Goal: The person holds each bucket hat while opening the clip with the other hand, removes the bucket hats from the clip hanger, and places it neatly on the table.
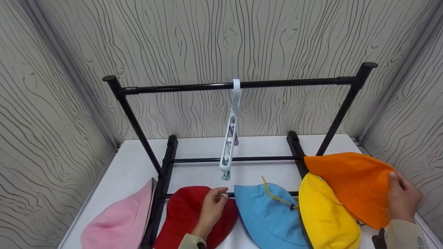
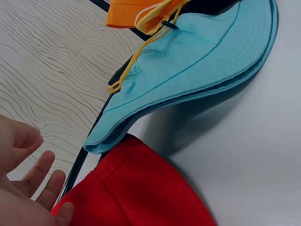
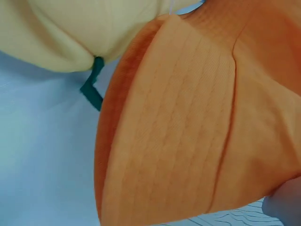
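Note:
At the right, my right hand (image 1: 403, 195) pinches the edge of an orange bucket hat (image 1: 360, 183). That hat overlaps a yellow hat (image 1: 327, 214); in the right wrist view its stitched brim (image 3: 155, 127) fills the middle. My left hand (image 1: 211, 211) hovers over a red hat (image 1: 183, 214), fingers loosely bent and holding nothing. The left wrist view shows its fingers (image 2: 35, 181) spread beside the red cloth. Between red and yellow lies a light blue hat (image 1: 270, 214) with a yellow cord (image 2: 141, 52). A pink hat (image 1: 116, 221) lies at the far left.
A black rack (image 1: 187, 87) stands on the white table (image 1: 204, 147), its top bar crossing behind the hats. From the bar hangs a white clip hanger (image 1: 230, 138), above the gap between the red and blue hats. Patterned panels (image 1: 204, 41) enclose the table.

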The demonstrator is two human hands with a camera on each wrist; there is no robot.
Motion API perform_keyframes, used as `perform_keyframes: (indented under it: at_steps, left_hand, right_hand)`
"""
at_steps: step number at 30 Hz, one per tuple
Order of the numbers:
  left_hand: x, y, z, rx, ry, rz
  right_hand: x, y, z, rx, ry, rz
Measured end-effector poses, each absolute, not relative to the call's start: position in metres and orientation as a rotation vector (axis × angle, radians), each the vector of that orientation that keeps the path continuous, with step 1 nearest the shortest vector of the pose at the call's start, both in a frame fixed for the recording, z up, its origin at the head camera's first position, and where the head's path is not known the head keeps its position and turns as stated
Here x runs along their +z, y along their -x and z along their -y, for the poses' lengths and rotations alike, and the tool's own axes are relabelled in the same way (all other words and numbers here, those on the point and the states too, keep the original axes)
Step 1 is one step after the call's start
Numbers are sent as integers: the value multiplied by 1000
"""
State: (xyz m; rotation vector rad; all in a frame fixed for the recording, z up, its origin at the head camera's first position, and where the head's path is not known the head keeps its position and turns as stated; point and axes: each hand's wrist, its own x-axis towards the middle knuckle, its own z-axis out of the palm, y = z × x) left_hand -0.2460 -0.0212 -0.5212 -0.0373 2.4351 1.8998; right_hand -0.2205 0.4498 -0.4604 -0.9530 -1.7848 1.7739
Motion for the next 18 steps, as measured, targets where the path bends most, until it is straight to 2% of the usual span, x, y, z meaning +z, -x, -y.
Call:
perform_keyframes:
  at_steps: [9, 18]
  left_hand:
    - [-523, 242, 22, 1891, 73, -2458]
    - [-524, 241, 23, 1908, 92, -2435]
  right_hand:
    - [-481, 219, -453, 1544, 1052, 2048]
    - [-508, 224, -458, 1382, 985, 2450]
